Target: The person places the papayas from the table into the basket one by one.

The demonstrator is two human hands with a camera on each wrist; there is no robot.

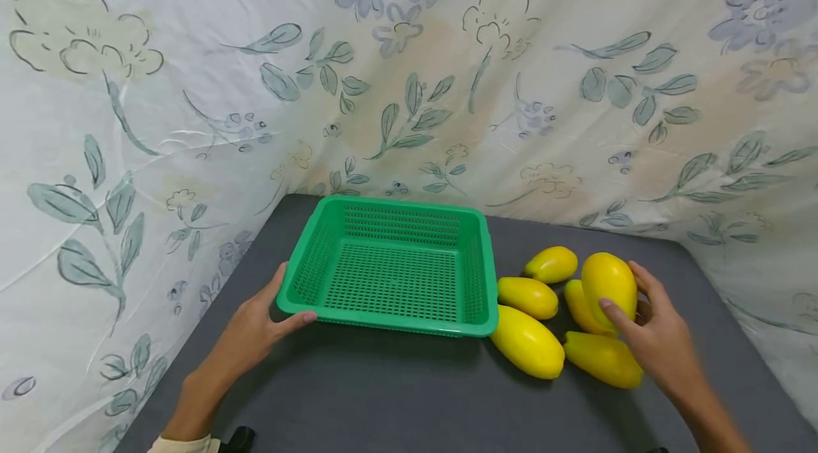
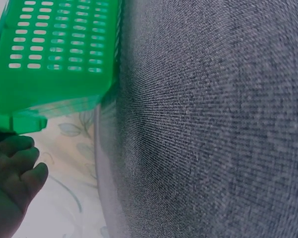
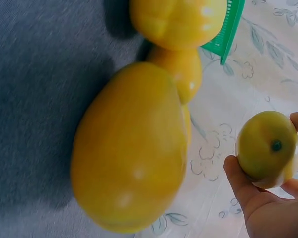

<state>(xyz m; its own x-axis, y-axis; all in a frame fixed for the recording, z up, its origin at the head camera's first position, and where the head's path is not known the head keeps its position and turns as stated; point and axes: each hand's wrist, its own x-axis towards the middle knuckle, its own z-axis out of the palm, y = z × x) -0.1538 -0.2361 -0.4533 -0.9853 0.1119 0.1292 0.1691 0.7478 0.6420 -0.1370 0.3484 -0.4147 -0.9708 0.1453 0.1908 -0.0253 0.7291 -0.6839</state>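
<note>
A green perforated plastic basket (image 1: 396, 329) sits on the grey cloth, its inside bare. My left hand (image 1: 258, 325) grips its near left corner, thumb over the rim and fingers along the outer side. In the left wrist view, curled fingers (image 2: 20, 168) show beside the basket's corner (image 2: 54, 94). On the right, my right hand (image 1: 658, 329) holds a yellow papaya (image 1: 607, 282) between thumb and fingers, above the other fruit. The right wrist view shows this papaya's green stem end (image 3: 268, 148) pointing at the camera, raised off the cloth.
Several more yellow papayas lie right of the basket, among them a large one (image 1: 527, 343) against its near right corner, a smaller one (image 1: 527, 298) behind it and another (image 1: 603, 359) below my right hand. A floral curtain (image 1: 409, 84) hangs along the table's back and sides.
</note>
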